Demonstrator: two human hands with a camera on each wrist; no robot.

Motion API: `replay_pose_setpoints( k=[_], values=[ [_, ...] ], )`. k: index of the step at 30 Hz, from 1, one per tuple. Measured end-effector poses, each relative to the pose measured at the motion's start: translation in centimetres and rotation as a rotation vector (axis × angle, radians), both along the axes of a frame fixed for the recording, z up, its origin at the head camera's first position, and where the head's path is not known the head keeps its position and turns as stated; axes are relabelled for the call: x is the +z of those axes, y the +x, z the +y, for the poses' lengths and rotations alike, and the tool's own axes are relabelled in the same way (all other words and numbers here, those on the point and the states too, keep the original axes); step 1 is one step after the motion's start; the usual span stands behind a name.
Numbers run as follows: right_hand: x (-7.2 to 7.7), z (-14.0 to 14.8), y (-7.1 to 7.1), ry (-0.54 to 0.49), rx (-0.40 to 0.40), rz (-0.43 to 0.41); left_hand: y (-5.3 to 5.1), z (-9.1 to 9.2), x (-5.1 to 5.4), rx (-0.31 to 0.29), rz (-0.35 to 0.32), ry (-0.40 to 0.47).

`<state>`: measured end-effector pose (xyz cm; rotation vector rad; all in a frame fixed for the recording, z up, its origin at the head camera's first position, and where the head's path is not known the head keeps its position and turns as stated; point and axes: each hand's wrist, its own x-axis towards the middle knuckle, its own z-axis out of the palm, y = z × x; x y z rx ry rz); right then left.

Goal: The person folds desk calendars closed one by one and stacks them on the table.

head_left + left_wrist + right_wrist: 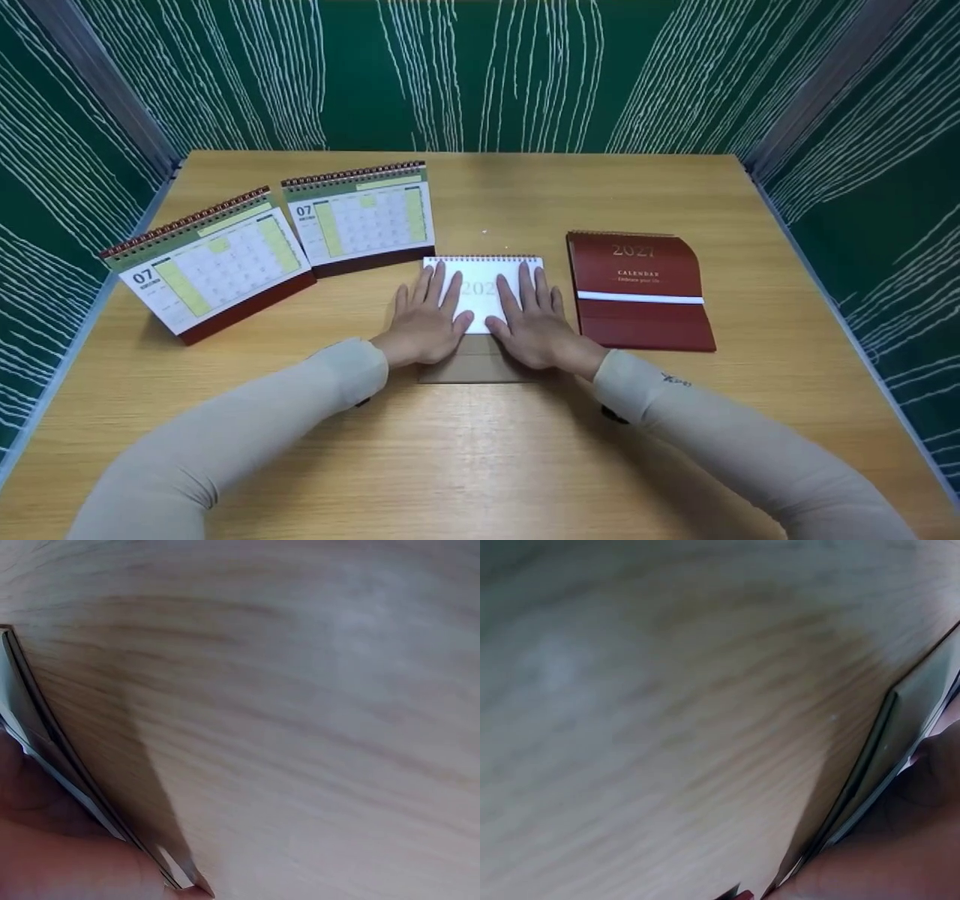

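On the wooden surface point(480, 465), centred in front of me, lies a small spiral-bound desk calendar point(481, 309), pressed flat beneath my palms. Its top sheet is bright white, with a row of small rings along the far edge. Pale, thin digits are printed across its middle; I can read "202", the rest being covered by my fingers. Nearer me, a grey-brown backing board point(480, 367) sticks out past the white sheet, crossed by a faint crease. From both wrists, its side edge shows as thin, dark-rimmed layers.

My left hand point(426, 330) and right hand point(535, 330) grasp nothing: each rests on its own side of the white sheet, fingers straight and spread, thumbs pointing inward. To the right, near my right hand, lies a dark red 2027 calendar point(637, 322) with a white band across it.
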<state>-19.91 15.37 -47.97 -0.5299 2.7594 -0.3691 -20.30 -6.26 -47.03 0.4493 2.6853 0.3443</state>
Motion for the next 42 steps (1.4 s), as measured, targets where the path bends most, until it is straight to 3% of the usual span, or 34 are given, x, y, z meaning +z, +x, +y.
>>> replay_pose_setpoints(
  k=[21,26,34,38,42],
  values=[
    [0.0,0.2,-0.3,0.005,-0.007,-0.013,-0.5,0.0,0.2,-0.012,-0.031,-0.007],
    [1.1,0.3,-0.2,-0.043,-0.001,-0.058,-0.5,-0.1,0.7,-0.019,-0.034,-0.015],
    [3.9,1.2,0.3,-0.142,0.045,-0.07,0.0,-1.1,2.0,-0.028,-0.05,0.077],
    [4.6,2.0,0.3,-0.267,-0.017,-0.063,-0.2,-1.9,2.6,-0.038,-0.03,0.17],
    [5.3,2.9,0.2,-0.389,-0.098,-0.067,-0.3,-2.8,3.1,-0.007,0.0,0.258]
  ],
)
